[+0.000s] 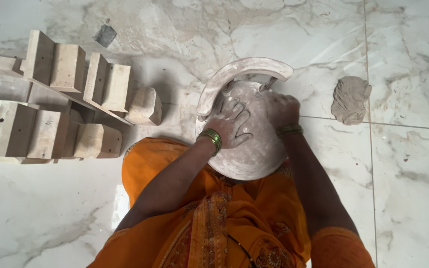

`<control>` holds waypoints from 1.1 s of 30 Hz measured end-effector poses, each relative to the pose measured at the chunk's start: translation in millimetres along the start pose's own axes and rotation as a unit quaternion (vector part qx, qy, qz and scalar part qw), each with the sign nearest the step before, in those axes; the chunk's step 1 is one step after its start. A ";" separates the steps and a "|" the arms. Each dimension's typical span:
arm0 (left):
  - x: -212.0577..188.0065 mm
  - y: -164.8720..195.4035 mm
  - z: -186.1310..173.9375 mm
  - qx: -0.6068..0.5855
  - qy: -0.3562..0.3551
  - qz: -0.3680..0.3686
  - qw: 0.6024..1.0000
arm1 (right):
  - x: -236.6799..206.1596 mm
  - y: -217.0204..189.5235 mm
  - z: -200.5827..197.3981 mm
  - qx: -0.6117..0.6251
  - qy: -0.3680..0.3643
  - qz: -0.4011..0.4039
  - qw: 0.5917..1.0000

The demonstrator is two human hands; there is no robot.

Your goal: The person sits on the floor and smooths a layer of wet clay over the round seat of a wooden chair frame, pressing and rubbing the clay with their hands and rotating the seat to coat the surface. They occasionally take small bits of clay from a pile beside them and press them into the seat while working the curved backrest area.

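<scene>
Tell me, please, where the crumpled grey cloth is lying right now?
In the head view the crumpled grey cloth lies on the marble floor, right of the round stone disc and apart from the right hand.

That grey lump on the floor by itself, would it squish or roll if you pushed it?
The grey lump looks like soft clay: its surface is creased and folded, so it would probably dent rather than stay stiff. Its shape is uneven and it sits slumped on the marble floor, so it likely wouldn't roll. It probably feels heavy for its size.

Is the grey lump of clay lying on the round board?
No, the grey lump of clay lies apart on the marble floor, right of the round board.
</scene>
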State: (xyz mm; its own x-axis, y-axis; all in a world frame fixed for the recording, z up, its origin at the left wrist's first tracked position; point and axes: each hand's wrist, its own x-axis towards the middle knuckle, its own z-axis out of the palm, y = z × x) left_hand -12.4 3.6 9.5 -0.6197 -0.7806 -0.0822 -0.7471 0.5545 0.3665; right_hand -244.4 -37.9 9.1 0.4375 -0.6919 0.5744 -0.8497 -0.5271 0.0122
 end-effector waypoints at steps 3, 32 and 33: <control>0.6 2.1 -1.1 -0.043 -0.016 -0.011 0.999 | -5.5 0.4 -16.5 -0.009 -0.038 0.055 0.998; 5.4 -4.3 12.2 -0.031 0.041 0.003 0.999 | -28.4 39.7 -34.6 -0.081 -0.093 0.237 0.964; 7.8 -6.9 16.7 -0.047 0.033 0.000 0.998 | -36.3 45.2 -38.7 -0.076 -0.096 0.288 0.950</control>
State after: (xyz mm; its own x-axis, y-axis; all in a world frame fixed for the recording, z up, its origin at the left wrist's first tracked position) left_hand -16.1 -1.5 -9.2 -0.6003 -0.7995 -0.0227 -0.7194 0.5273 0.4520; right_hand -310.0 -17.6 20.5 -0.0785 -0.9292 0.3612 -0.9907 0.0323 -0.1322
